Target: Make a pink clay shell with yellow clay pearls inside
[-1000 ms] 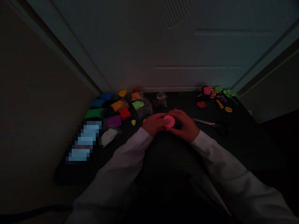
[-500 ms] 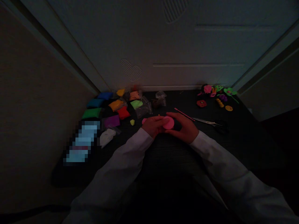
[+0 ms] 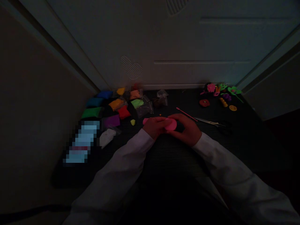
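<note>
Both arms (image 3: 126, 159) angled inward over one dark table (image 3: 248, 137), the left hand (image 3: 154, 127) pinching one pink disc (image 3: 172, 125) under its thumb and the right hand (image 3: 189, 130), curved like a C, holding the rim opposite, while one pink stick (image 3: 187, 114) and one pair of scissors (image 3: 207, 121) lay nearby.

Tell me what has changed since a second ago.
The left hand and right hand, still holding the pink disc, have drawn back slightly, bringing the pink stick into fuller view; a tiny orange ball now shows too. Nothing was let go. The scissors and clay bags stayed put.
</note>
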The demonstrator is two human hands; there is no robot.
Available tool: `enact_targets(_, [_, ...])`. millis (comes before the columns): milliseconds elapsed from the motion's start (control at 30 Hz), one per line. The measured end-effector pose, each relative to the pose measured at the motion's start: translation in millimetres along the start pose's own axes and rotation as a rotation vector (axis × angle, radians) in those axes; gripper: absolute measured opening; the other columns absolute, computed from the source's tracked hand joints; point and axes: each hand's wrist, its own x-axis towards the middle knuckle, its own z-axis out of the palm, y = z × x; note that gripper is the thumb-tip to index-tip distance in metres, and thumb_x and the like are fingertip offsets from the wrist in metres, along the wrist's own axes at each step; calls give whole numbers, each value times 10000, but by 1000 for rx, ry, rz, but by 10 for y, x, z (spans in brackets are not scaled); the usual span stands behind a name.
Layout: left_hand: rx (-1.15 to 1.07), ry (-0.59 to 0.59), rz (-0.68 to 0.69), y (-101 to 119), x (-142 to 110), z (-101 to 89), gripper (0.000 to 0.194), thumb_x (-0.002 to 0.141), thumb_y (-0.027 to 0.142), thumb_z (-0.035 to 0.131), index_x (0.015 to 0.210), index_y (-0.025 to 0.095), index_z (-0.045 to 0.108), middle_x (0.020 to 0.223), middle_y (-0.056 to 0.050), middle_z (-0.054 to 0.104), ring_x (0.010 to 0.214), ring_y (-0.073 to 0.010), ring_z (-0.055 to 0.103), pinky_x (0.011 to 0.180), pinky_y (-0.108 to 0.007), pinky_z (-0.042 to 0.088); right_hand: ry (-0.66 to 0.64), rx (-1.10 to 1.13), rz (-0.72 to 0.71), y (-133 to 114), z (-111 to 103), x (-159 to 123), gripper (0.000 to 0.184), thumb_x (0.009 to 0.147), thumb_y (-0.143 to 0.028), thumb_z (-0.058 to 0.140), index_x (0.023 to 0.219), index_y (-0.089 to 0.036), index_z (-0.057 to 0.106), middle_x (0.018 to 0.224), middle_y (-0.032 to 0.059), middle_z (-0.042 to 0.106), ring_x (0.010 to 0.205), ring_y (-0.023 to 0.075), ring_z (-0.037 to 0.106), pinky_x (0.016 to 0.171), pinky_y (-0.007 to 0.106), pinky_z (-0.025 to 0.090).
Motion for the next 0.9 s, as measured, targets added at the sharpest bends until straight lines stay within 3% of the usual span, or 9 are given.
enact_targets(333, [-84, 43, 28, 15, -15, 19, 231, 549, 241, 764, 711, 107, 666, 652, -26, 653, 602, -125, 604, 566, -254, 481, -10, 2, -1, 0, -17, -9, 440, 719, -380, 639, 1109, -216, 518, 1058, 76, 635, 985, 227, 593, 858, 406, 469])
enact_targets(467, [-93, 49, 38, 28, -10, 6, 268, 536, 250, 771, 734, 102, 667, 675, -39, 664, 610, -133, 611, 553, -255, 491, 10, -4, 14, 5, -35, -21, 542, 704, -393, 654, 1180, -212, 470, 1118, 90, 612, 1018, 234, 582, 876, 410, 467])
enact_targets(700, [-94, 59, 50, 37, -5, -15, 253, 544, 234, 766, 736, 101, 669, 694, -42, 670, 639, -136, 621, 555, -246, 515, 29, -28, 6, 12, -68, -18, 411, 713, -371, 653, 1071, -206, 537, 1027, 69, 646, 957, 224, 603, 850, 398, 483])
enact_targets(900, [-72, 40, 79, 38, -18, -5, 263, 556, 250, 756, 757, 107, 664, 720, -50, 671, 663, -150, 624, 613, -297, 523, 43, -48, -1, 16, -62, -22, 467, 715, -395, 645, 1123, -212, 512, 1050, 77, 643, 967, 235, 604, 846, 414, 489])
